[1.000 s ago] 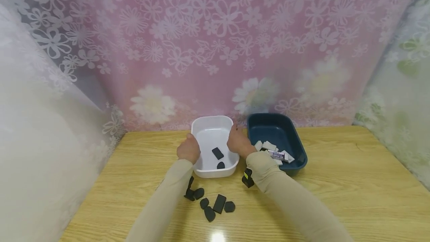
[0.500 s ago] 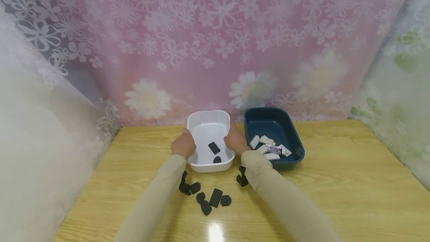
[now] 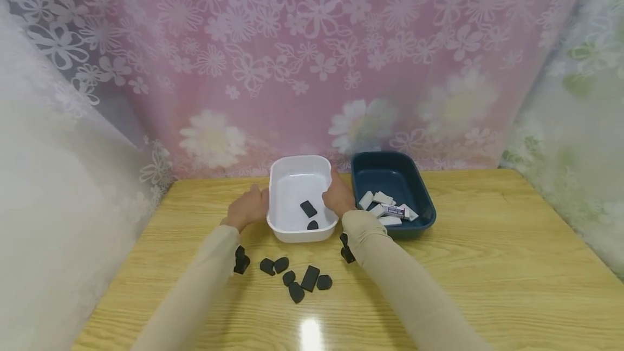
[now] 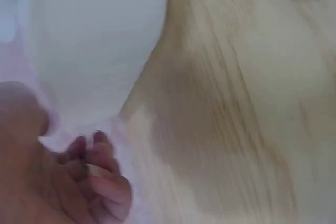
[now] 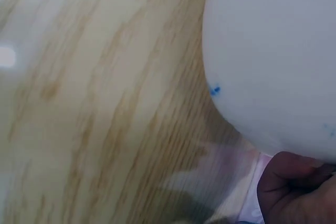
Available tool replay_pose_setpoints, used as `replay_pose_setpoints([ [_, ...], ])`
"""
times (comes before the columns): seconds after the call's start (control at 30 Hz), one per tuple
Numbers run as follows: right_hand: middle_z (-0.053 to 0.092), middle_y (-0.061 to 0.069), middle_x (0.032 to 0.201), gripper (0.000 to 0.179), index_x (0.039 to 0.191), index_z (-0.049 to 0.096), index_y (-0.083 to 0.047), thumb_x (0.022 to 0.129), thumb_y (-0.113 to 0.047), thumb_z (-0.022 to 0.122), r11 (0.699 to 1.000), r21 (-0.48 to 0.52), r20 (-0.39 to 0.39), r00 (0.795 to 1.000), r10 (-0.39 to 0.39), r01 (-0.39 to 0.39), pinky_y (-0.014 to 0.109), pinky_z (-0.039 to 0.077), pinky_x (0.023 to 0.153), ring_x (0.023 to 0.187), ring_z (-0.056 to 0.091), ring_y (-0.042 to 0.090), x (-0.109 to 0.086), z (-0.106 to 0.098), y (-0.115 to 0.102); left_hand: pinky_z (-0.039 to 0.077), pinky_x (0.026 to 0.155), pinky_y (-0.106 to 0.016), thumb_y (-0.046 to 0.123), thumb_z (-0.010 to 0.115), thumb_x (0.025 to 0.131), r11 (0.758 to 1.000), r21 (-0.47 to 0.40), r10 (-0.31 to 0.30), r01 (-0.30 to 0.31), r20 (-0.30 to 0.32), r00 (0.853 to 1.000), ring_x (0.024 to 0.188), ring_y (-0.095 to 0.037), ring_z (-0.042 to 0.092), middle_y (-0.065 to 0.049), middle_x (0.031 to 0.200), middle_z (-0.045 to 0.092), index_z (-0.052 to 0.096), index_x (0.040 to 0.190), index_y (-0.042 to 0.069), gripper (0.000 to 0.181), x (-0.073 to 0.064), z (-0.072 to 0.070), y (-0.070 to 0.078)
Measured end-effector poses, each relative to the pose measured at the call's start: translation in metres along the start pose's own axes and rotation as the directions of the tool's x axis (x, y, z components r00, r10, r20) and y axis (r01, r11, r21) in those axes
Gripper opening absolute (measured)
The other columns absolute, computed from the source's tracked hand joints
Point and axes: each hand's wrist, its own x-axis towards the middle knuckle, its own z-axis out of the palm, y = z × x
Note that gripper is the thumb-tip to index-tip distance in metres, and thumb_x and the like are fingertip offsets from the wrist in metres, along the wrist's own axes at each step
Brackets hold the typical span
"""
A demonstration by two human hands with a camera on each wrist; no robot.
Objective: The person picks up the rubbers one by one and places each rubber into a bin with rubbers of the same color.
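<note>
A white plastic basin [image 3: 298, 194] stands at the back of the table, with two black pieces inside, one a rectangular block [image 3: 309, 209]. My right hand [image 3: 339, 195] grips its right rim; in the right wrist view the curled fingers [image 5: 286, 179] are at the basin's wall. My left hand [image 3: 247, 207] is beside the basin's left wall, and in the left wrist view its loosely bent fingers [image 4: 110, 182] hold nothing. Several black pieces, including a flat oblong block [image 3: 310, 278] and a rounded one [image 3: 296, 292], lie on the table in front.
Right of the white basin is a dark blue basin [image 3: 426, 191] with several white blocks [image 3: 390, 221] and a labelled white piece [image 3: 395, 210] inside. A flowered curtain [image 3: 273, 96] hangs behind the wooden table [image 3: 487, 264].
My left hand has let go of the white basin's left rim and moved left. The right hand stays on the right rim. The whole head view has shifted slightly.
</note>
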Motion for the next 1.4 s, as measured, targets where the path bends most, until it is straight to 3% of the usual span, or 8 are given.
replay_pose_setpoints([
  [0.13, 0.054, 0.02, 0.131, 0.074, 0.152, 0.02, -0.009, 0.088, -0.006, 0.056, 0.999, -0.032, -0.003, 1.0, 0.002, -0.002, 0.046, 0.047, 0.088, 0.1, 0.058, 0.034, 0.002, 0.002, 0.001, 0.037, 0.054, -0.033, 0.018, 0.037, 0.099, 0.994, 0.038, 0.104, -0.105, 0.041, 0.994, 0.06, -0.02, 0.045, -0.009, 0.073, 0.05, 0.049, 0.092, 0.003, 0.02, -0.021, -0.008, -0.019],
  [0.3, 0.056, 0.021, 0.127, 0.074, 0.152, 0.02, -0.008, 0.087, -0.007, 0.056, 0.999, -0.042, 0.004, 1.0, 0.002, -0.002, 0.046, 0.047, 0.086, 0.097, 0.059, 0.034, 0.001, 0.001, 0.001, 0.043, 0.064, -0.034, 0.012, 0.052, 0.095, 0.962, 0.034, 0.266, -0.272, 0.122, 0.956, 0.069, -0.016, 0.049, -0.003, 0.081, 0.055, 0.057, 0.093, 0.005, 0.009, -0.049, -0.01, -0.034],
  [0.43, 0.054, 0.021, 0.13, 0.073, 0.151, 0.021, -0.008, 0.087, -0.007, 0.057, 0.999, -0.045, 0.0, 1.0, 0.001, -0.001, 0.047, 0.046, 0.09, 0.103, 0.058, 0.035, 0.0, -0.001, -0.003, 0.047, 0.073, -0.037, 0.014, 0.064, 0.09, 0.935, 0.04, 0.342, -0.351, 0.146, 0.928, 0.08, -0.017, 0.054, -0.003, 0.093, 0.056, 0.063, 0.098, 0.006, 0.012, -0.07, -0.005, -0.036],
  [0.63, 0.057, 0.021, 0.124, 0.073, 0.151, 0.023, -0.008, 0.087, -0.007, 0.058, 0.998, -0.059, -0.014, 1.0, -0.002, 0.001, 0.047, 0.048, 0.085, 0.098, 0.059, 0.035, 0.0, 0.0, -0.005, 0.048, 0.077, -0.037, 0.027, 0.074, 0.084, 0.922, 0.053, 0.369, -0.383, 0.173, 0.913, 0.089, -0.017, 0.056, -0.001, 0.104, 0.055, 0.065, 0.11, 0.008, 0.033, -0.088, 0.01, -0.025],
  [0.83, 0.059, 0.021, 0.121, 0.074, 0.15, 0.023, -0.006, 0.086, -0.007, 0.06, 0.997, -0.074, -0.042, 0.999, 0.008, -0.011, 0.046, 0.049, 0.083, 0.095, 0.061, 0.034, -0.003, 0.001, -0.007, 0.048, 0.074, -0.033, 0.025, 0.076, 0.082, 0.863, 0.147, 0.452, -0.483, 0.201, 0.869, 0.08, -0.011, 0.053, 0.002, 0.099, 0.055, 0.065, 0.11, 0.009, 0.034, -0.096, 0.015, -0.015],
  [1.07, 0.064, 0.021, 0.112, 0.073, 0.15, 0.024, -0.005, 0.086, -0.007, 0.061, 0.995, -0.098, -0.059, 0.998, -0.009, 0.004, 0.045, 0.051, 0.078, 0.091, 0.063, 0.032, -0.003, 0.004, -0.004, 0.042, 0.062, -0.025, 0.012, 0.076, 0.081, 0.82, 0.111, 0.539, -0.561, 0.176, 0.823, 0.066, -0.007, 0.044, 0.005, 0.08, 0.051, 0.071, 0.096, 0.014, 0.016, -0.097, 0.021, -0.018],
  [1.27, 0.067, 0.017, 0.09, 0.074, 0.15, 0.024, -0.003, 0.085, -0.006, 0.061, 0.993, -0.12, -0.052, 0.998, -0.028, 0.022, 0.04, 0.05, 0.059, 0.067, 0.062, 0.027, -0.003, 0.005, -0.004, 0.041, 0.062, -0.024, 0.013, 0.077, 0.08, 0.809, 0.111, 0.56, -0.577, 0.156, 0.814, 0.066, -0.006, 0.044, 0.007, 0.079, 0.05, 0.071, 0.093, 0.014, 0.014, -0.096, 0.023, -0.022],
  [1.4, 0.067, 0.016, 0.088, 0.075, 0.15, 0.024, -0.005, 0.086, -0.007, 0.062, 0.991, -0.13, -0.047, 0.999, -0.008, 0.002, 0.038, 0.048, 0.056, 0.063, 0.06, 0.025, -0.002, 0.005, -0.004, 0.041, 0.062, -0.023, 0.016, 0.077, 0.081, 0.797, 0.128, 0.569, -0.591, 0.17, 0.804, 0.066, -0.004, 0.043, 0.008, 0.083, 0.05, 0.07, 0.095, 0.014, 0.015, -0.095, 0.023, -0.024],
])
